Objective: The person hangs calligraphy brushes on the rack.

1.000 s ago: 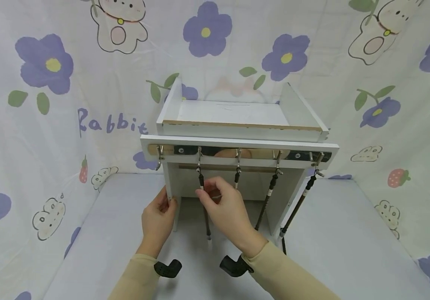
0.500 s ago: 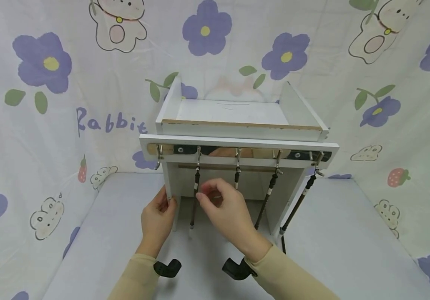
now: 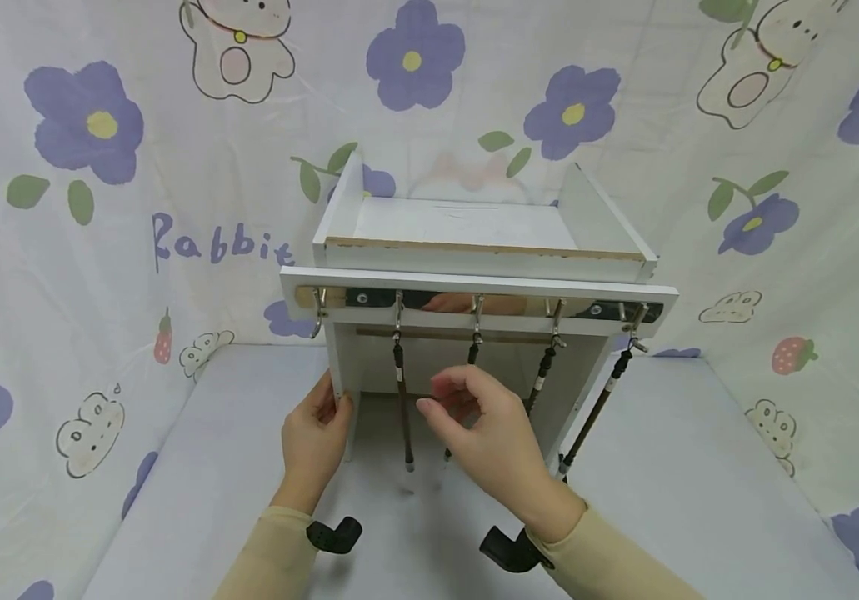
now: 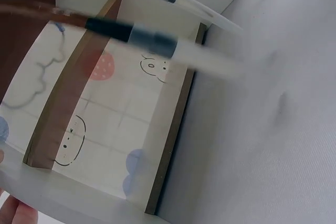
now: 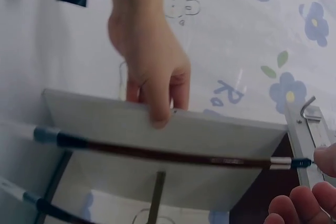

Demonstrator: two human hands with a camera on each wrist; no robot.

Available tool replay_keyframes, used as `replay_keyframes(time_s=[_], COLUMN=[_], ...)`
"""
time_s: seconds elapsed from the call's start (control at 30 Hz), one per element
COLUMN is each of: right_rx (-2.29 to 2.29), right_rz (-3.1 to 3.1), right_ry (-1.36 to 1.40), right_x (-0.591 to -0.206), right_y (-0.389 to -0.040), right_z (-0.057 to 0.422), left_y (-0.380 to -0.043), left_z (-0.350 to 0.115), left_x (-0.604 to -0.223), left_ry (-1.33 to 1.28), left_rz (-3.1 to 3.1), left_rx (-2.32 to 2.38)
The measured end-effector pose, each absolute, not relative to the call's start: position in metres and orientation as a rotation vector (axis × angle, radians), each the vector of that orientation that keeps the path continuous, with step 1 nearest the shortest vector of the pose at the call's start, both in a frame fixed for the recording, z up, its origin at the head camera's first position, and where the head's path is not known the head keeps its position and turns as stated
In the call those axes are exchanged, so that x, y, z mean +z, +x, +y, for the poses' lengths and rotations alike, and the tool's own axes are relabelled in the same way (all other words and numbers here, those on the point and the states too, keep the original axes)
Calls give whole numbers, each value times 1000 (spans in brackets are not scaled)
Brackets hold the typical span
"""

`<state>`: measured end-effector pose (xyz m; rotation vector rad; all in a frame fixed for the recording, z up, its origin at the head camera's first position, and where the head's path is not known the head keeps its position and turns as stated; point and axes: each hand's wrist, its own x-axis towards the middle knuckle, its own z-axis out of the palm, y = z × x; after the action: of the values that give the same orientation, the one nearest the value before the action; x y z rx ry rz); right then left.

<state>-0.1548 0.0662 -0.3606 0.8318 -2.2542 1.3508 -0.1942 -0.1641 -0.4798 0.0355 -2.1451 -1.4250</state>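
In the head view, my left hand [image 3: 317, 437] grips the left side panel [image 3: 345, 375] of a white shelf, thumb in front. My right hand [image 3: 492, 433] is raised before the shelf with bent fingers and nothing in them. Just left of its fingertips, a calligraphy brush [image 3: 402, 400] hangs tip down from a hook; its dark ferrule and white bristles [image 4: 205, 59] look blurred in the left wrist view. Behind the right hand hangs another brush [image 3: 472, 354], partly hidden. Further right are a third brush [image 3: 539, 379] and one on the end hook [image 3: 597, 408].
A mirrored hook rail [image 3: 429, 302] runs along the shelf's front; its leftmost hook [image 3: 318, 312] bears nothing. On top is a white open tray [image 3: 466, 225]. A patterned cloth [image 3: 414, 133] hangs behind, and a white surface [image 3: 669, 467] lies beneath.
My right hand has let go of the second hook's brush and drawn away to the right. That brush swung left, then back right. The left hand stays on the panel.
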Motion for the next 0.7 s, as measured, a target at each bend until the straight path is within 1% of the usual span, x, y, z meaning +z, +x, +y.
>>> replay_keyframes(time_s=[0.4,0.7], right_rx=[1232,1230], right_rz=[-2332,-2452], right_ry=[793,647], right_x=[-380,-406], right_y=[-146,-142], right_z=[111,139], left_y=[-196,-197], left_z=[-165,-163], left_x=[-483,-484], left_ry=[25,33], left_rz=[-2148,-2154], left_rx=[-1404,-1377])
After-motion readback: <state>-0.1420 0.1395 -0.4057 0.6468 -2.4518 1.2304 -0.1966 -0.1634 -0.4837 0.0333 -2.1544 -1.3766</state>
